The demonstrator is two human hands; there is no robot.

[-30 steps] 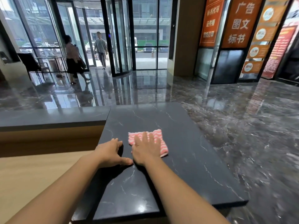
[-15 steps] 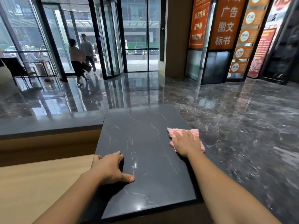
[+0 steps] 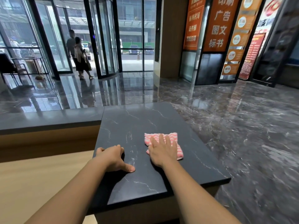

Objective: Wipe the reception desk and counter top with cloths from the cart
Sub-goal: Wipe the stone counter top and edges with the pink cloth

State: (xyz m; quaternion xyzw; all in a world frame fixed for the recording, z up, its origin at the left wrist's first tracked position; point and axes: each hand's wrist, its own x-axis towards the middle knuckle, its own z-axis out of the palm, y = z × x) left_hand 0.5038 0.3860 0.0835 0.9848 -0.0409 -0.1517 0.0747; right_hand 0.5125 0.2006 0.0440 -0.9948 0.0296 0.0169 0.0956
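Observation:
A folded pink-and-white striped cloth (image 3: 172, 139) lies on the dark marble counter top (image 3: 137, 123). My right hand (image 3: 162, 151) presses flat on the cloth with straight, spread fingers and covers its near-left part. My left hand (image 3: 112, 157) rests on the counter's left edge, fingers bent over the rim and thumb stretched out on the stone. The lower wooden desk (image 3: 40, 180) lies to the left, below the counter top.
A lower dark ledge (image 3: 48, 117) runs off to the left at the back. Beyond the counter a polished marble floor (image 3: 234, 126) spreads out. Two people (image 3: 77, 57) walk by the glass revolving door. Orange signboards (image 3: 216, 25) stand at the right.
My right hand slid the cloth from the counter's middle to its right edge, then back left toward the middle. My left hand stayed on the left edge. The two people walked toward the door.

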